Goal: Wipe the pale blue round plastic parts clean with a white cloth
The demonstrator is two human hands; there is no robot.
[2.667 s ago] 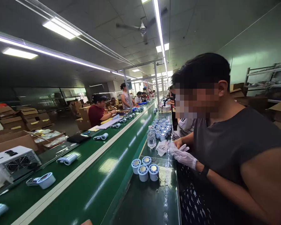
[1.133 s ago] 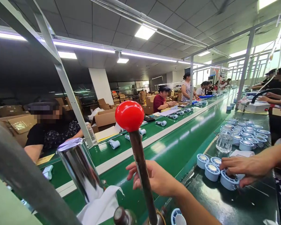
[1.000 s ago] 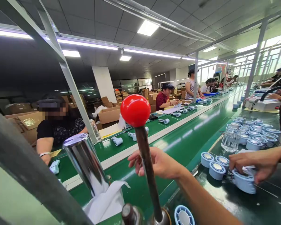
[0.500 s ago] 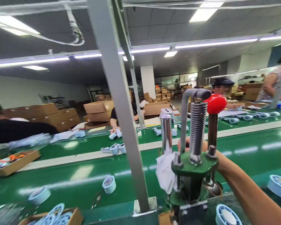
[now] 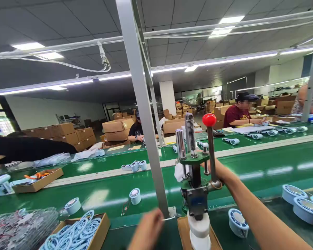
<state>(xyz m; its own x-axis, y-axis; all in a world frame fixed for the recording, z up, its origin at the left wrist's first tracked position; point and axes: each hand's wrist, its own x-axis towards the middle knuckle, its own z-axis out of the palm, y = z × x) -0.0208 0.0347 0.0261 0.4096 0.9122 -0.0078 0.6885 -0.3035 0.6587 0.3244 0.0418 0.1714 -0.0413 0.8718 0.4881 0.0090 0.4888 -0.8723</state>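
Note:
A green hand press [image 5: 195, 159] with a tall spring and a red-knobbed lever [image 5: 209, 120] stands in front of me. My right hand [image 5: 217, 170] reaches behind its upper part; the fingers are hidden by the press. White round pads [image 5: 199, 225] sit at the bottom of the press, above a piece of cardboard. My left hand [image 5: 149, 227] is low and left of the press, smeared by motion, so its fingers cannot be made out. Right of the press stands a light-blue round fan housing [image 5: 238, 222], beneath my right forearm.
A cardboard box of light-blue rings [image 5: 75, 232] and a pile of clear plastic-wrapped parts [image 5: 21, 227] lie at lower left. More round housings [image 5: 306, 208] stand at right. A grey post [image 5: 148, 104] rises beside the press. Across the green belt [image 5: 261, 163], co-workers sit near cartons.
The view has drawn back, so the press looks smaller and its white pads now show. My left hand has come into view at the bottom. My right hand stays behind the press.

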